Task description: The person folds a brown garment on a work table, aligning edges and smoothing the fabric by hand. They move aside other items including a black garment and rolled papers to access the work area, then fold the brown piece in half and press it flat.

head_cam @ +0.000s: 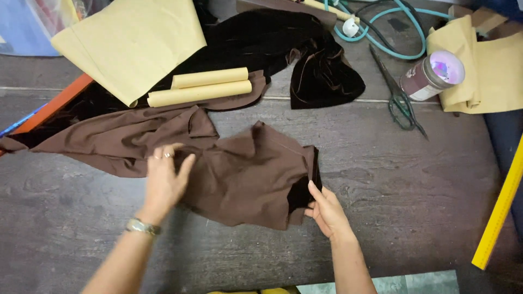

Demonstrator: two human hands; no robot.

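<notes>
brown cloth [245, 179] is spread on dark bench [414, 185], mid-frame | left hand [165, 182] is laid flat on its left part, fingers spread (ring, wristwatch worn) | right hand [326, 211] is pinched on its right edge | scissors [400, 98], capped jar [433, 75], two paper rolls [201, 87] are seen behind | yellow ruler [504, 201] at right

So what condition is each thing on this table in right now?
Brown fabric: crumpled, spread on the table.
Left hand: flat on the fabric.
Right hand: fingers pinching the fabric's edge.
Paper rolls: rolled up, side by side.
Scissors: closed, lying flat.
Jar: on its side.
</notes>
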